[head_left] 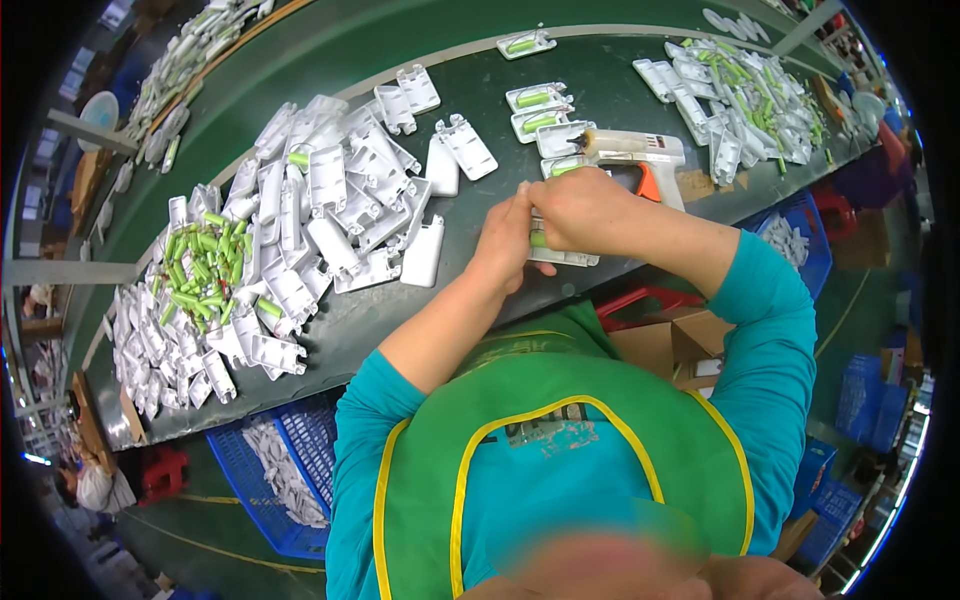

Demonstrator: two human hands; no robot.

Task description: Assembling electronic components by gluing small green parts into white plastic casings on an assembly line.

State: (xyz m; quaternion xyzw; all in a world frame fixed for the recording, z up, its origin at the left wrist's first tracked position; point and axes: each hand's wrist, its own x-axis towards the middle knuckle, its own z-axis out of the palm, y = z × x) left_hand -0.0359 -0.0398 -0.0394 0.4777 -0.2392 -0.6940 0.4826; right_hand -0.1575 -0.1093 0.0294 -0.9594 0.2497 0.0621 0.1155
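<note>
Both my hands meet at the table's near edge, over a white plastic casing [575,258] with a green battery cell in it. My left hand [505,238] is closed round the casing's left side, its fingertips against the other hand. Over the top of the casing, my right hand [582,208] is curled shut; what its fingers pinch is hidden. Just beyond them lies a white glue gun [645,150] with an orange trigger, its nozzle toward a row of open casings. Among these is a casing [537,97] holding a green cell.
A large heap of white casings [345,185] and a pile of green cells [205,262] cover the table's left side. More casings with cells [745,110] are heaped at the right. Blue crates [265,480] with parts stand below the edge. A green conveyor belt [330,50] runs behind.
</note>
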